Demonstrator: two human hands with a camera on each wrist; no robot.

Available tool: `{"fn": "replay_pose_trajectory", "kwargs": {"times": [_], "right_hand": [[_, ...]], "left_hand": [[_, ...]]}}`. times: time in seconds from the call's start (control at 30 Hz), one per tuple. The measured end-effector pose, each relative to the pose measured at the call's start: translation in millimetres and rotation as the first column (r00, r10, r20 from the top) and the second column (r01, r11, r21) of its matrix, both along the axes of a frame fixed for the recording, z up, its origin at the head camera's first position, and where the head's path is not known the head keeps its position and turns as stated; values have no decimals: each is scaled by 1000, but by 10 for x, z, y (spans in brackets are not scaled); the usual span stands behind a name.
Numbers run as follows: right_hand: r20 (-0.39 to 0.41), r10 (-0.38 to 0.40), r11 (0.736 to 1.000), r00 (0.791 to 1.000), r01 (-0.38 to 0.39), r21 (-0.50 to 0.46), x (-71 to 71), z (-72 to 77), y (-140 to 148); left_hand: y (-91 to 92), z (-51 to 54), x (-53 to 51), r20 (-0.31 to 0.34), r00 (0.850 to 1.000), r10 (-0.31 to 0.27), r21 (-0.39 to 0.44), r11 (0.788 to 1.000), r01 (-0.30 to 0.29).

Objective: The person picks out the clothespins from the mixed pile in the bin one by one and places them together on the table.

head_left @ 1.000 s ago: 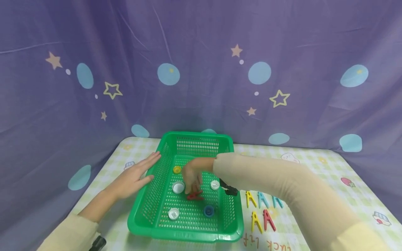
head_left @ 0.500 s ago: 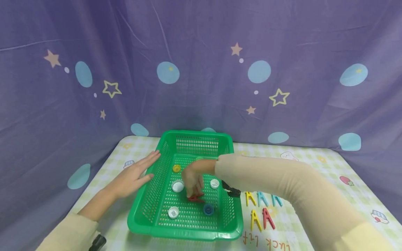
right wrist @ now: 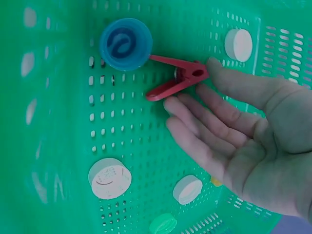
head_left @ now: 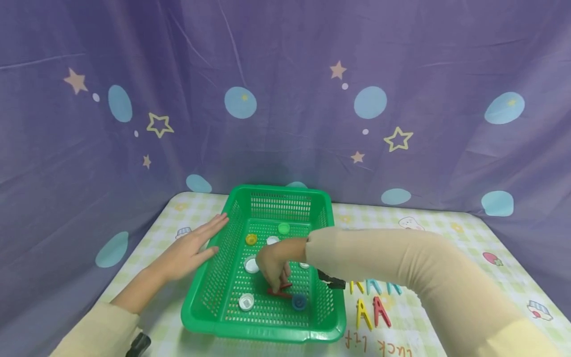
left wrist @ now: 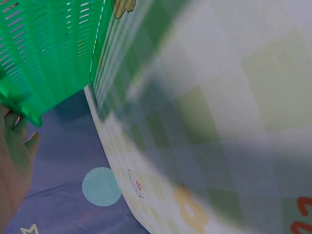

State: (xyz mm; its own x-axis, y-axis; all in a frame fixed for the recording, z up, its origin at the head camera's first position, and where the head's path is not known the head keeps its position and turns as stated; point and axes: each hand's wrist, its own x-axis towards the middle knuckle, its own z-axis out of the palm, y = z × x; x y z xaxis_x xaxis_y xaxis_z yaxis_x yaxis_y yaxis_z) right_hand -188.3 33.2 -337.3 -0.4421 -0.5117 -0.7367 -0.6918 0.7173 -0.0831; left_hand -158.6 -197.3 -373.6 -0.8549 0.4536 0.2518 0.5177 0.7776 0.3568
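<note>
My right hand (head_left: 274,265) reaches down into a green plastic basket (head_left: 263,333). In the right wrist view, its thumb and a finger pinch one end of a red clothespin (right wrist: 178,77) low over the basket floor. One leg of the clothespin touches a blue bottle cap (right wrist: 126,45). My left hand (head_left: 189,255) rests on the basket's left rim, fingers straight and thumb spread. In the left wrist view only part of the left hand (left wrist: 17,161) shows, against the rim.
Several other caps lie on the basket floor, among them a white cap (head_left: 246,302), a yellow cap (head_left: 251,239) and a green cap (head_left: 283,228). Right of the basket, several clothespins sit on the checked tablecloth, including a yellow clothespin (head_left: 363,314) and another red clothespin (head_left: 381,312). A purple curtain (head_left: 285,99) hangs behind.
My right hand has moved slightly nearer and lower with the red clothespin. The blue cap has shifted a little to the right and nearer. My left hand has stayed put.
</note>
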Motion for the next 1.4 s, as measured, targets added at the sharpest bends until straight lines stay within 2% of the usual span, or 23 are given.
{"fn": "replay_pose_trajectory", "kwargs": {"times": [0.13, 0.3, 0.4, 0.53, 0.67, 0.83, 0.93, 1.0, 1.1, 1.2, 1.3, 1.4], "right_hand": [[-82, -21, 999, 996, 23, 28, 84, -6, -1], [-176, -7, 1000, 984, 12, 29, 176, -9, 6], [-201, -15, 1000, 979, 17, 9, 204, -17, 4], [-185, -7, 1000, 983, 12, 25, 173, -2, -1], [-127, 44, 995, 991, -33, 89, 79, 50, -15], [-2, 99, 987, 995, -98, 130, -14, 138, 19], [82, 123, 987, 989, -131, 98, -47, 172, 86], [138, 169, 982, 976, -178, 56, -83, 188, 142], [215, 194, 981, 957, -193, -24, -151, 215, 241], [300, 188, 982, 935, -168, -91, -222, 252, 344], [363, 131, 985, 923, -80, -153, -272, 300, 456], [415, 53, 976, 908, 41, -214, -294, 359, 569]], "left_hand": [[1, 7, -1, 1, 1000, -5, 1, 1000, 5], [3, 8, 2, -2, 1000, -7, 3, 1000, 7], [0, 2, 7, -1, 1000, -4, 4, 1000, 4], [1, 7, 10, -3, 1000, -4, -1, 1000, 4], [4, 13, 7, -12, 1000, -8, -3, 1000, 8], [3, 15, 0, -23, 1000, -7, -4, 1000, 7], [2, 8, -2, -26, 1000, -6, -8, 1000, 5], [2, 1, -1, -25, 1000, -6, -8, 1000, 6], [1, -4, 0, -24, 1000, -5, -6, 1000, 5], [0, -4, -1, -26, 1000, -4, -5, 1000, 4], [-2, 1, -2, -24, 1000, -4, -4, 1000, 4], [1, 3, -2, -22, 1000, -4, -6, 1000, 4]]}}
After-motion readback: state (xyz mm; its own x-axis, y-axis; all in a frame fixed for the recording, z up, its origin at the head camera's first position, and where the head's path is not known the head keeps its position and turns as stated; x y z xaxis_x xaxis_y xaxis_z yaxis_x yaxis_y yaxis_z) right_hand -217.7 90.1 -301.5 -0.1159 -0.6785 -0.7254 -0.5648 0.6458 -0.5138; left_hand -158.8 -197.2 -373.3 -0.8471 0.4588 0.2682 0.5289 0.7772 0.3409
